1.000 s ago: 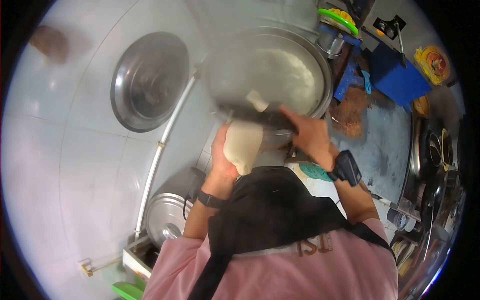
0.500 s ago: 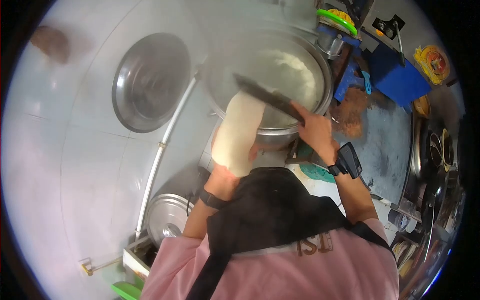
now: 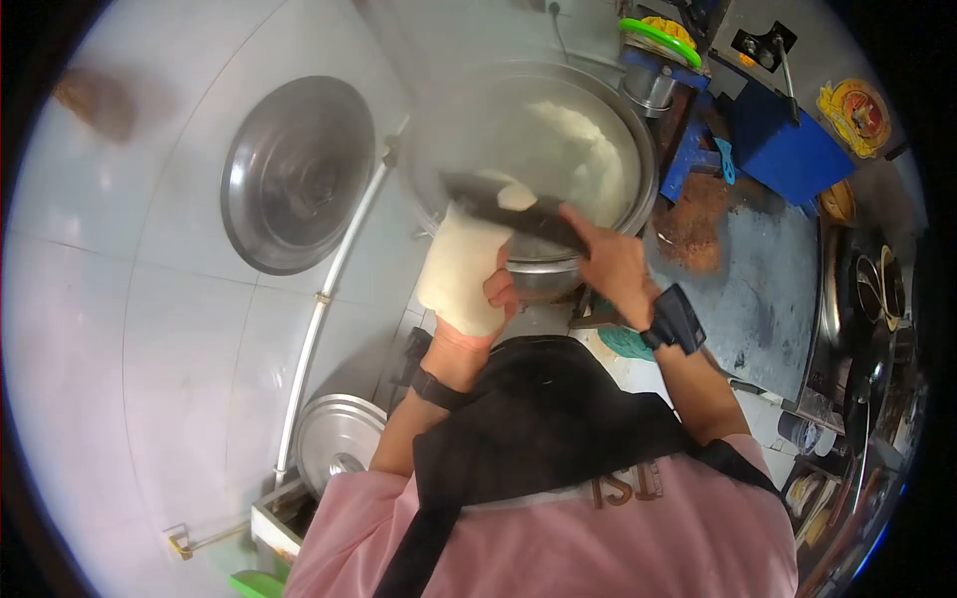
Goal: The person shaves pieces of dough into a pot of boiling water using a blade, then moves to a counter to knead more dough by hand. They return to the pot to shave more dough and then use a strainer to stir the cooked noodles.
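A pale slab of dough [image 3: 464, 267] rests along my left hand [image 3: 498, 289], whose fingers curl round its right side. My right hand [image 3: 613, 261] is closed on the handle of a broad dark blade [image 3: 513, 214], which lies across the far end of the dough and is smeared by motion. A small pale piece [image 3: 516, 196] shows at the blade, over the near part of a large round metal pot [image 3: 650, 184]. Inside the pot is cloudy liquid with white foam or pieces, and steam blurs its left side.
A round metal basin [image 3: 299, 174] is at the left wall, beside a white pipe [image 3: 317, 319]. A metal lid [image 3: 339, 439] lies lower left. At right are a grey worktop [image 3: 763, 289], a blue box [image 3: 788, 145] and a green-rimmed container [image 3: 660, 42].
The blade has moved down and slightly left along the dough, and a small pale piece now shows at it. The dough end has drawn nearer, and more of my left fingers shows.
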